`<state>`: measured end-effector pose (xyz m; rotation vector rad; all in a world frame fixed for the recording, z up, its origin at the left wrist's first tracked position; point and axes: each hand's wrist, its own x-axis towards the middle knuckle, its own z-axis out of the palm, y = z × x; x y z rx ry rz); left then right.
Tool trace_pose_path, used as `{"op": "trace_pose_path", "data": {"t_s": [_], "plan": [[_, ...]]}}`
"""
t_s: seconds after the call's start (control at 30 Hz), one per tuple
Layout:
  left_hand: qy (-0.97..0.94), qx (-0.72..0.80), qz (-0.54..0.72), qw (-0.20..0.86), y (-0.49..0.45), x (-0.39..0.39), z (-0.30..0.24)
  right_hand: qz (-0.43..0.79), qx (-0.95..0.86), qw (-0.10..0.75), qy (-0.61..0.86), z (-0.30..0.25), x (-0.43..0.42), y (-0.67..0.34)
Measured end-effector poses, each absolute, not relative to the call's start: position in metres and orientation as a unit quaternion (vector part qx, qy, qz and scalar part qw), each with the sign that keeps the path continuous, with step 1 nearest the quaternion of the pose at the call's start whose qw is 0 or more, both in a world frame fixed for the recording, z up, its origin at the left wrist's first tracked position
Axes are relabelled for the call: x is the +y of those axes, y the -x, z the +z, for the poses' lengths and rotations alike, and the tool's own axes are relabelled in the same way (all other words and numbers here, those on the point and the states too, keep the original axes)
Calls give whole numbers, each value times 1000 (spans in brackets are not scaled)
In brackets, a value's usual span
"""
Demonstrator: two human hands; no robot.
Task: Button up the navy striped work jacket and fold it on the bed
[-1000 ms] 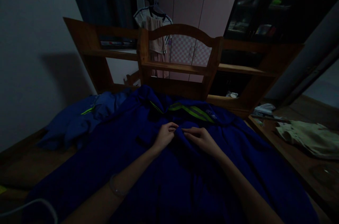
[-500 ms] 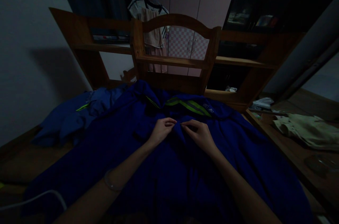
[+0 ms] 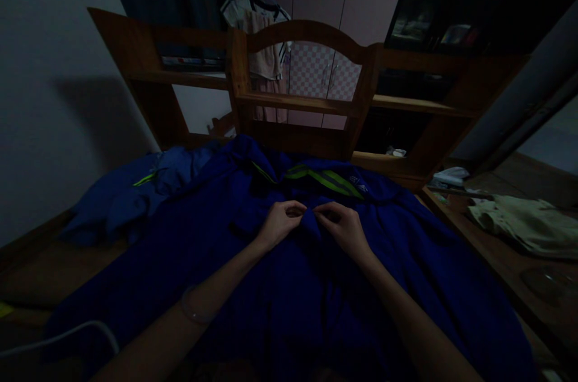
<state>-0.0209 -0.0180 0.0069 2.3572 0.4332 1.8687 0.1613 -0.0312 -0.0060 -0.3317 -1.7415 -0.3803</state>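
Note:
A large dark blue garment, probably a jacket, lies spread out in front of me, with a yellow-green and grey stripe across its far part. My left hand pinches a small raised fold of the cloth between thumb and fingers. Close beside it, my right hand pinches the same fold from the other side. The fingertips almost meet there. Whether a button or another fastening sits between them is too dark to tell. A bracelet rings my left wrist.
Behind the garment stands a wooden headboard with shelves. More blue clothing lies to the left. At the right, a pale folded cloth and a glass dish rest on a wooden surface. A white cable runs at the lower left.
My hands stay at the same fold, with the fingertips slightly closer together. The left fingers are more bent into a ring. The view has shifted a little.

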Motion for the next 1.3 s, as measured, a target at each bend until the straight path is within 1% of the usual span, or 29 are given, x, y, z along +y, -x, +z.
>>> {"op": "trace_pose_path", "data": {"t_s": [0.1,0.3,0.5,0.63,0.8,0.9,1.07,1.17,1.23,1.3], "plan": [[-781,138,607,39,21,-16,4,-166,-766,599,162,-5,-30,-162],[-771,171,613,-30,18,-22,1,-199,-779,576,149,-5,-28,-161],[-766,165,621,7,17,-18,0,-220,-775,572,153,-7,-28,-157],[-765,163,623,-9,18,-16,-1,-206,-778,573,156,-7,-30,-157],[-769,158,619,-26,16,-20,-3,-154,-787,574,167,-6,-26,-160],[-771,155,618,10,16,-21,-3,-136,-793,568,172,-4,-23,-161],[-760,177,612,132,17,-21,-3,-145,-799,562,156,-5,-26,-160],[-749,175,613,182,17,-22,-3,-139,-799,565,151,-4,-24,-160],[-744,168,613,208,17,-22,-3,-93,-806,566,148,-2,-21,-161],[-738,166,611,233,17,-23,-4,-5,-817,560,137,1,-16,-162]]}}
